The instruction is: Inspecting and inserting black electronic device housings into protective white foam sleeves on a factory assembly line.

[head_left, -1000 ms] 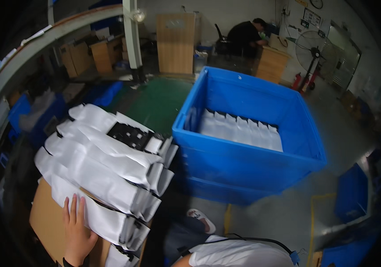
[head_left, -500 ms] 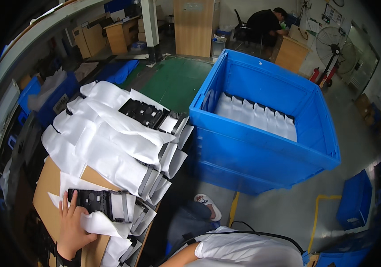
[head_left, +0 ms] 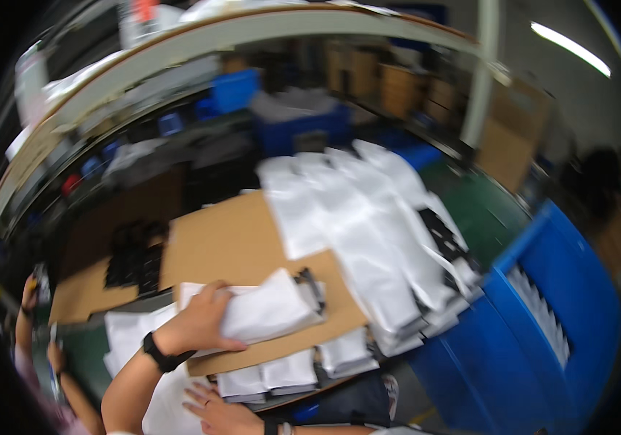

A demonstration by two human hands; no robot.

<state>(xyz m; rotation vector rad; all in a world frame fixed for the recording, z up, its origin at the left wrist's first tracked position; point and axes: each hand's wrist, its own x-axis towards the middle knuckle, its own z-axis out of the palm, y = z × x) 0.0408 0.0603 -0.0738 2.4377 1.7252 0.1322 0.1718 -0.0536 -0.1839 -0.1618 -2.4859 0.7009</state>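
Observation:
My left hand (head_left: 203,317), with a black band at its wrist, lies across a white-wrapped packet (head_left: 270,310) on the cardboard sheet (head_left: 336,286). Its thumb is along the near edge and its fingers reach over the far one. Dark pieces stick out of the packet's right end. My right hand (head_left: 227,415) is spread, fingers apart, over a white sheet (head_left: 167,407) by the near table edge. More white-wrapped packets (head_left: 288,371) lie partly under the cardboard. Blur softens the details.
Overlapping white-wrapped packets (head_left: 354,217) cover the table to the right, one showing a black plastic part (head_left: 441,230). Beyond them stands a large blue bin (head_left: 477,355) holding a row of white items. Black parts (head_left: 136,257) lie left. Another person's hands (head_left: 56,357) are at far left.
The view has swung left. The white sheet now covers the black part under my left hand. My right hand has come into view at the near edge.

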